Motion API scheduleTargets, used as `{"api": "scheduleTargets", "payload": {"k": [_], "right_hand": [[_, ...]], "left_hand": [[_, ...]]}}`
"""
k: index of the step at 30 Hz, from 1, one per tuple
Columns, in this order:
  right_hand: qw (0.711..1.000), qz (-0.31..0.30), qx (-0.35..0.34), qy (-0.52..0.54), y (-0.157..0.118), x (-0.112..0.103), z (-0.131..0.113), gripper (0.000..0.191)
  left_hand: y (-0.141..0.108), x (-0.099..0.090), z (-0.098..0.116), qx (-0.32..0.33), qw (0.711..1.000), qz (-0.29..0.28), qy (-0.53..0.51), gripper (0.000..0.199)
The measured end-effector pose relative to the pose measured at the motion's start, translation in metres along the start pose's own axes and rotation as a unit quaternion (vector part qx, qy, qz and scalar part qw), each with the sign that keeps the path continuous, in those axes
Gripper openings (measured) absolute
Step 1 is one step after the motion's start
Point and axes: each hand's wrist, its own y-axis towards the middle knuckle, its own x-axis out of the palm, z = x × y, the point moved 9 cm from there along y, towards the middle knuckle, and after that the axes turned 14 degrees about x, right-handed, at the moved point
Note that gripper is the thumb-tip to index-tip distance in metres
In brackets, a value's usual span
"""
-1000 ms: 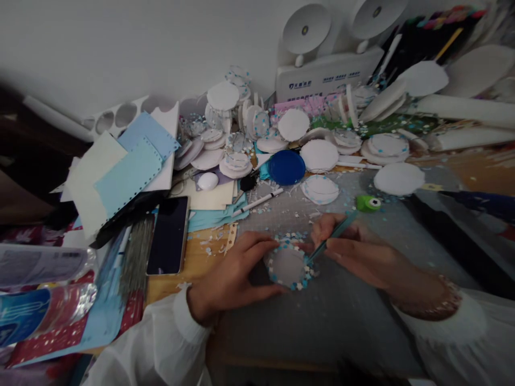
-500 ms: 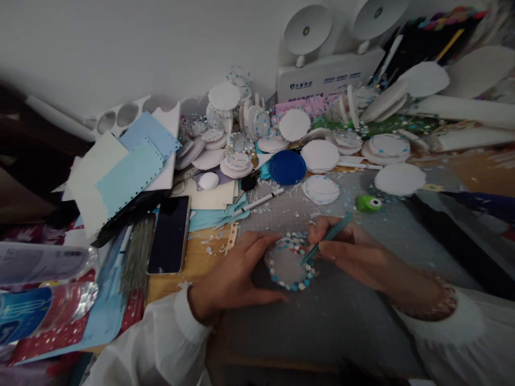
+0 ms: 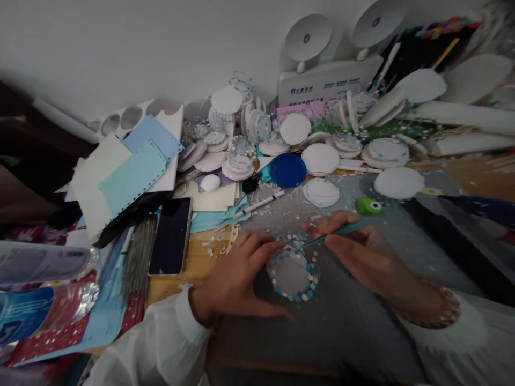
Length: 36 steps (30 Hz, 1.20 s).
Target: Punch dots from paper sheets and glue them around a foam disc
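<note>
On the grey cutting mat lies a round wreath point(image 3: 310, 286) of small blue and white paper flowers around a pale, see-through centre. My left hand point(image 3: 240, 276) rests along its left side, fingers and thumb apart; the index fingertip is at the wreath's upper left edge. Between the thumb and fingers of my right hand point(image 3: 356, 244) is a pair of teal tweezers point(image 3: 341, 230). Their tips point left, among loose paper flowers point(image 3: 300, 238) just above the wreath. Whether the tips grip a flower is too small to tell.
A green flower punch point(image 3: 368, 206), a white pen point(image 3: 259, 205) and a blue lid point(image 3: 288, 170) lie beyond my hands. White discs point(image 3: 321, 159) crowd the back. Left stand a phone point(image 3: 170, 236), coloured paper point(image 3: 132, 174) and a plastic bottle point(image 3: 48, 311).
The tweezers' tips have moved from inside the wreath to its upper edge, and the tweezers lie flatter. The wreath sits slightly lower in view. My left hand stays beside it.
</note>
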Motion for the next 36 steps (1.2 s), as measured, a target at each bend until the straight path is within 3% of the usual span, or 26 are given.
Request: {"api": "scheduleTargets", "payload": {"k": [2,4,6,8,13,27,36], "right_hand": [[0.999,-0.008,-0.044,-0.029,-0.003,0.001,-0.002,0.007],[0.995,-0.02,-0.068,-0.064,-0.005,0.004,0.001,0.007],[0.992,-0.033,-0.075,-0.093,-0.007,0.007,0.006,0.009],[0.991,-0.038,-0.069,-0.112,-0.008,0.009,0.012,0.01],[0.989,-0.033,-0.036,-0.141,-0.008,0.012,0.019,0.003],[0.992,-0.013,0.039,-0.119,-0.005,0.013,0.028,0.012],[0.995,0.021,0.026,-0.096,-0.005,0.005,0.023,0.012]], "left_hand": [[-0.001,-0.008,0.001,-0.007,0.999,0.041,-0.02,0.079],[-0.002,-0.016,0.001,-0.012,0.995,0.091,-0.046,0.055],[-0.004,-0.021,0.001,-0.013,0.988,0.133,-0.075,0.034],[-0.005,-0.023,0.002,-0.008,0.982,0.156,-0.103,0.025],[-0.005,-0.022,0.002,0.002,0.972,0.181,-0.15,0.027],[-0.007,-0.028,0.0,0.01,0.957,0.249,-0.148,0.012],[-0.012,-0.022,-0.017,-0.096,0.931,0.267,-0.229,0.004]]}}
